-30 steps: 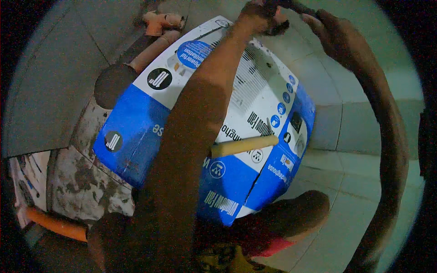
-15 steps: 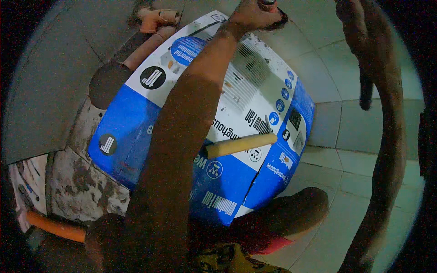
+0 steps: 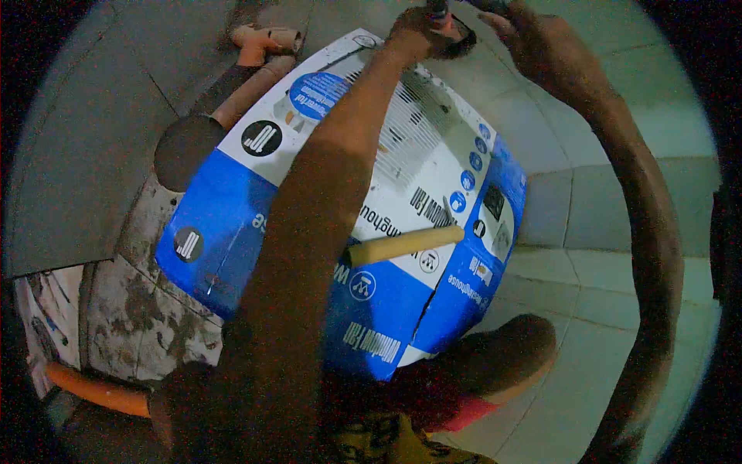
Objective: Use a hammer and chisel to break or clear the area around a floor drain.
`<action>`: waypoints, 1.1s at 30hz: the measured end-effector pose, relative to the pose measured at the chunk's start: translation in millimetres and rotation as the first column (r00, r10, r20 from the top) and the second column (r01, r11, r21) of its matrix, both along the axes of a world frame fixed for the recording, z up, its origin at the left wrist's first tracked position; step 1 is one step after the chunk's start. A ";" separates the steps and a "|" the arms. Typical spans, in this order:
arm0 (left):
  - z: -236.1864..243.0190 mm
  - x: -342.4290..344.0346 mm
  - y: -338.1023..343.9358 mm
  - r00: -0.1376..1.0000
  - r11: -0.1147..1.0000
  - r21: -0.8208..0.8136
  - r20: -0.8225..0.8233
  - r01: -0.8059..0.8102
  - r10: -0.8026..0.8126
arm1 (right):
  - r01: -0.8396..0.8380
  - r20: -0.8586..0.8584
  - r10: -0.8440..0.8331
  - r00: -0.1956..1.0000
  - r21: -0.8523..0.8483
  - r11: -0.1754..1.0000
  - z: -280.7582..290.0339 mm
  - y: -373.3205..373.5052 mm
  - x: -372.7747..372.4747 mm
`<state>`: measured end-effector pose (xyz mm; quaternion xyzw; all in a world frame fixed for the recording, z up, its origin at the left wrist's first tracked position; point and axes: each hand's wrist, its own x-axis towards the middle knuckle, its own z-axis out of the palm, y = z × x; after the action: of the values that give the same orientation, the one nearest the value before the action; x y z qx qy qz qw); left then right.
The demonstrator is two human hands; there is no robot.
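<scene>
In front of me lies a blue and white cardboard fan box (image 3: 433, 170), its far side near the top of the view. My left arm crosses over it, and my left hand (image 3: 413, 35), just past its far edge, is closed round a dark object with an orange-red part (image 3: 442, 22); I cannot tell its kind. My right hand (image 3: 549, 54) is bent inward at the upper right, near the left one. A dark piece (image 3: 491, 5) shows at its fingers, cut off by the frame. A short yellowish rod (image 3: 406, 246) rests on the box.
Left of the box are an orange branched pipe fitting (image 3: 259, 46), a pipe (image 3: 251, 93) and a dark rounded shape (image 3: 185, 153). Another orange pipe (image 3: 100, 389) lies at the lower left. My bent leg (image 3: 510, 340) is beside the box's near right corner. Pale tiles (image 3: 541, 371) surround it.
My right hand has swung up and left, toward my left hand. The dark piece that hung below it now points left at the top edge. My left hand has shifted slightly.
</scene>
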<state>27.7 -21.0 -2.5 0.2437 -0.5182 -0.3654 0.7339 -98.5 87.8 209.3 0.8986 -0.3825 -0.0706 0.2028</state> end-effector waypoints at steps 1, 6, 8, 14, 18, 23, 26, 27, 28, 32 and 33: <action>4.3 -3.4 0.8 1.000 1.000 0.025 -0.023 0.009 -0.008 | -0.088 0.073 0.093 0.993 -0.069 0.994 9.1 18.2 1.7; -1.5 -18.1 -3.8 0.970 0.975 0.087 -0.151 0.203 -0.189 | -0.291 0.425 0.265 0.866 -0.005 0.957 18.5 23.8 -2.9; -16.7 -2.7 -15.5 0.996 0.986 -0.156 -0.069 0.051 -0.062 | -0.234 0.135 0.224 0.965 0.065 0.970 -7.3 -8.9 -4.5; 1.6 -23.2 2.4 0.988 0.985 0.076 -0.008 0.153 -0.153 | -0.116 0.245 0.117 0.962 -0.021 0.993 6.8 25.7 -3.6; -13.1 -18.1 -7.2 0.932 0.970 -0.032 0.272 -0.241 0.241 | -0.050 0.010 0.050 0.999 0.020 0.999 -14.9 -9.9 -7.5; -1.8 -39.0 4.1 0.997 0.994 0.084 0.007 0.071 -0.072 | -0.124 0.138 0.131 0.982 -0.058 0.991 17.1 20.6 -16.4; 12.1 -52.9 -2.8 0.997 0.996 0.059 0.030 0.073 -0.075 | -0.613 0.240 0.705 0.667 -0.360 0.703 0.8 25.8 -35.7; -7.5 -38.2 -16.2 0.890 0.942 -0.187 0.318 -0.280 0.327 | -0.400 0.119 0.419 0.900 -0.158 0.903 -7.2 7.6 -30.2; -31.8 -6.2 -26.6 0.541 0.715 -0.491 0.469 -0.497 0.698 | -0.126 -0.074 0.126 0.989 0.003 0.992 -17.3 -3.8 -10.5; -18.7 -30.2 -14.9 0.976 0.976 0.066 -0.078 0.206 -0.201 | -0.176 0.073 0.192 0.979 -0.176 0.969 -4.6 11.2 -21.5; 24.6 -59.0 19.8 0.973 0.980 0.089 -0.165 0.179 -0.163 | -0.121 0.066 0.136 0.989 -0.197 0.973 1.6 13.6 -43.0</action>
<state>-31.3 -1.2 22.1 0.2063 -0.4585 -0.4717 0.7244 -141.5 101.5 210.9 0.8997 -0.3364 0.0156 0.2777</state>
